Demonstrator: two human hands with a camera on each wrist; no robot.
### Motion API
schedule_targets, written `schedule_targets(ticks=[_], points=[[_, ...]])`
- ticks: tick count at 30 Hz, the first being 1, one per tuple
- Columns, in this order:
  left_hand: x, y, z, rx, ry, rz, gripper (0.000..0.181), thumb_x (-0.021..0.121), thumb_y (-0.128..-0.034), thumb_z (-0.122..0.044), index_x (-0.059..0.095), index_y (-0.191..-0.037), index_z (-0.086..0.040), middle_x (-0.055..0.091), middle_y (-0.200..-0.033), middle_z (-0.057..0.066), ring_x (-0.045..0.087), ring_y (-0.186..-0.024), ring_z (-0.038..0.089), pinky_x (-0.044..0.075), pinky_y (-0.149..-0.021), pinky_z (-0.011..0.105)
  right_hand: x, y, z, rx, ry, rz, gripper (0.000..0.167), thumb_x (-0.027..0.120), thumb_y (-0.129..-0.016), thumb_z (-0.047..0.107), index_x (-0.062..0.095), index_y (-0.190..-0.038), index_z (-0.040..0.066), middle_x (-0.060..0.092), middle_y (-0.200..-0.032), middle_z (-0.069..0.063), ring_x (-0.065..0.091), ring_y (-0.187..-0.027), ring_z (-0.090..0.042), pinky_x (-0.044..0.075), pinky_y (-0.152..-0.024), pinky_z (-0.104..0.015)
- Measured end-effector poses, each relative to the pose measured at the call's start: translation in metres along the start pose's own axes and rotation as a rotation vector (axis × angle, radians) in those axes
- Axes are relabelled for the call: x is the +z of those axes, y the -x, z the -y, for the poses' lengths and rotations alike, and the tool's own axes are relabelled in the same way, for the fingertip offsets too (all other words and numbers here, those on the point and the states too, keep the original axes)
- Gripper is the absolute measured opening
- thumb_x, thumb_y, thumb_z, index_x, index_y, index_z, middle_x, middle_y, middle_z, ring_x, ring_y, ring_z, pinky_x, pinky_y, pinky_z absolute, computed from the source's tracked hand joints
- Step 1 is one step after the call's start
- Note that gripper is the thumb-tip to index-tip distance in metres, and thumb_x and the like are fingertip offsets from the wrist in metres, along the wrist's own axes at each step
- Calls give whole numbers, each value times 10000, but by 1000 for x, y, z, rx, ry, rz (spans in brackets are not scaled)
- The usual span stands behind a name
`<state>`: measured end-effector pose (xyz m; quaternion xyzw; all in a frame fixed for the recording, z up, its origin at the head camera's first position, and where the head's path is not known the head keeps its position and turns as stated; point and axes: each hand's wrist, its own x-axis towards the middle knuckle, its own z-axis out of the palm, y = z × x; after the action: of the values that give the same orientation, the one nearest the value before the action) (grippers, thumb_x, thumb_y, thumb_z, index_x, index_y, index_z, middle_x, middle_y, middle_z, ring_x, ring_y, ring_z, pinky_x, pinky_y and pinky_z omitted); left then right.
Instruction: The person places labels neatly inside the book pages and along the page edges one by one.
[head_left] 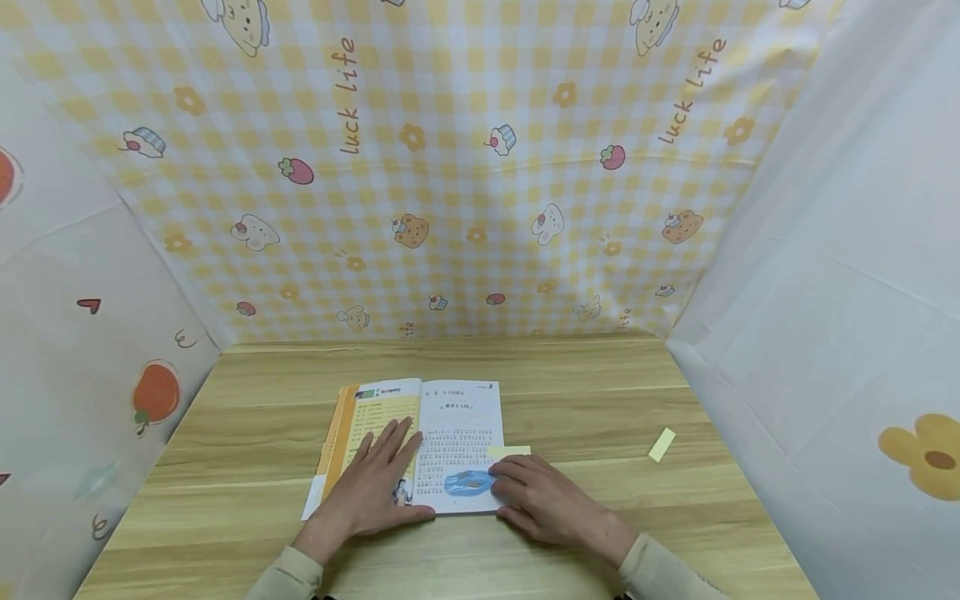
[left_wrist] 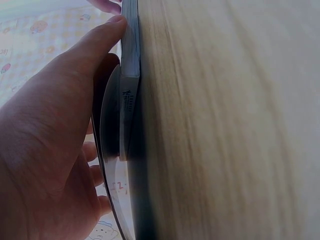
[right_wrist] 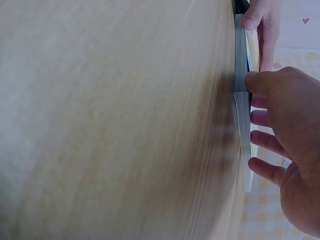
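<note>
An open book (head_left: pixel 457 417) lies on the table, a yellowish printed page on its left and a white page with a blue picture on its right. My left hand (head_left: pixel 378 483) rests spread across the left page, its thumb reaching over the lower edge near the spine. On the lower right of the white page, my right hand (head_left: pixel 540 498) rests with lightly bent fingers touching the paper. Its thumb lies by the book's bottom edge in the right wrist view. A pale yellow sticky note (head_left: pixel 517 451) sticks out past the right page edge, partly beneath the right hand.
Another pale yellow sticky note (head_left: pixel 662 444) lies on the wooden table (head_left: pixel 585 375) to the right. A checked cloth (head_left: pixel 450 183) hangs behind the table, with white printed cloths at both sides.
</note>
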<state>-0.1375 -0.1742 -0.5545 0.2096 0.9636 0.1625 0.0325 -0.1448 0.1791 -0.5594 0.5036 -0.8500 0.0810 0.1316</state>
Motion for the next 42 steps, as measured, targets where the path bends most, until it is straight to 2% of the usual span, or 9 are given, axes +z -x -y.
schedule_targets(ticks=[7, 12, 18, 23, 31, 38, 42], points=[[0, 0, 0, 4, 0, -4, 1267, 745, -852, -903, 397, -1758, -89, 223, -1897, 183, 216, -1768, 451, 236, -1410, 721, 1, 0, -2, -25, 1, -30, 146, 814, -1051, 348, 772, -1118, 225, 782, -1381, -7, 722, -1361, -199, 623, -1149, -406], [1, 0, 0, 6, 0, -6, 1267, 744, -854, -903, 397, -1757, -85, 224, -1895, 188, 216, -1767, 454, 235, -1408, 725, 2, 0, -3, -62, -3, -92, 106, 829, -1040, 306, 785, -1061, 212, 805, -1246, 30, 753, -1251, -159, 622, -1121, -379], [0, 0, -1, 1, 1, -3, 1268, 750, -852, -898, 398, -1756, -82, 228, -1894, 190, 218, -1766, 455, 237, -1409, 722, -2, -2, -1, -70, -8, -141, 94, 840, -1028, 256, 833, -1082, 180, 822, -1127, 52, 772, -1149, -126, 621, -1104, -365], [-1, 0, -2, 0, 2, -4, 1260, 766, -852, -881, 404, -1753, -78, 232, -1893, 189, 224, -1765, 455, 236, -1412, 715, -3, -3, 0, -89, 36, -218, 83, 871, -990, 238, 814, -1015, 183, 805, -1063, 62, 773, -1091, -120, 627, -1064, -346], [-1, 0, -2, 1, 2, -6, 1264, 759, -850, -891, 405, -1753, -80, 229, -1894, 187, 222, -1766, 453, 236, -1414, 713, -4, -4, 2, -24, 119, -260, 222, 881, -979, 332, 711, -903, 211, 755, -1009, 74, 712, -966, -114, 601, -921, -293], [-1, 0, -1, 4, -4, -7, 1266, 750, -852, -900, 404, -1753, -82, 231, -1893, 188, 224, -1766, 451, 242, -1413, 711, -2, -4, 2, -2, 107, -320, 203, 820, -1032, 343, 729, -918, 202, 786, -1003, 68, 765, -991, -126, 629, -914, -302], [-1, 0, -1, 5, -10, -10, 1265, 755, -851, -897, 405, -1753, -82, 238, -1891, 190, 228, -1765, 450, 246, -1411, 712, 0, -3, 3, 11, 87, -352, 182, 843, -1008, 329, 749, -933, 192, 793, -983, 73, 779, -979, -125, 641, -908, -307]])
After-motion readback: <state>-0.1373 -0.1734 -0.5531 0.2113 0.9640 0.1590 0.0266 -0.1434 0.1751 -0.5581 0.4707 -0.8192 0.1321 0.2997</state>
